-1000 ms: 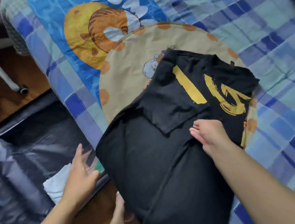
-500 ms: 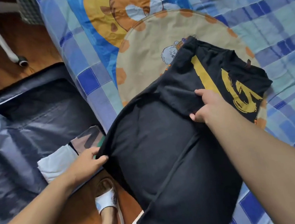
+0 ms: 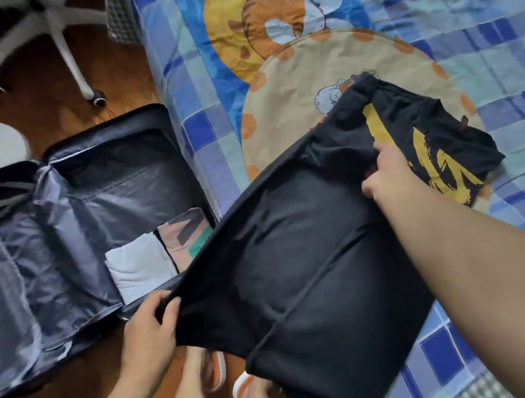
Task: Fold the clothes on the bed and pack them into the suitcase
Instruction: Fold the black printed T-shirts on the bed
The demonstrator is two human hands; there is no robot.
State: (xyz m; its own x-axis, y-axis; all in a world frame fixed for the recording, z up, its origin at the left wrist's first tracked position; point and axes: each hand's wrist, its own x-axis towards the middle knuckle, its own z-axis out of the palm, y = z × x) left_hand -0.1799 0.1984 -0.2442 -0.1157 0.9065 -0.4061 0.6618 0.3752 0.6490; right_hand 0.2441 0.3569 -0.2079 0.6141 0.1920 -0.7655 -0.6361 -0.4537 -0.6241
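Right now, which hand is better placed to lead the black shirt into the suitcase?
Left. The left hand grips the black shirt at its edge right beside the open suitcase; the right hand holds the far side over the bed.

arms: both bare to the edge of view, no sleeves showing
left hand (image 3: 149,336): bare, no ring or watch visible
right hand (image 3: 389,174): bare, no ring or watch visible
feet: bare in open white slippers (image 3: 220,372) with orange soles
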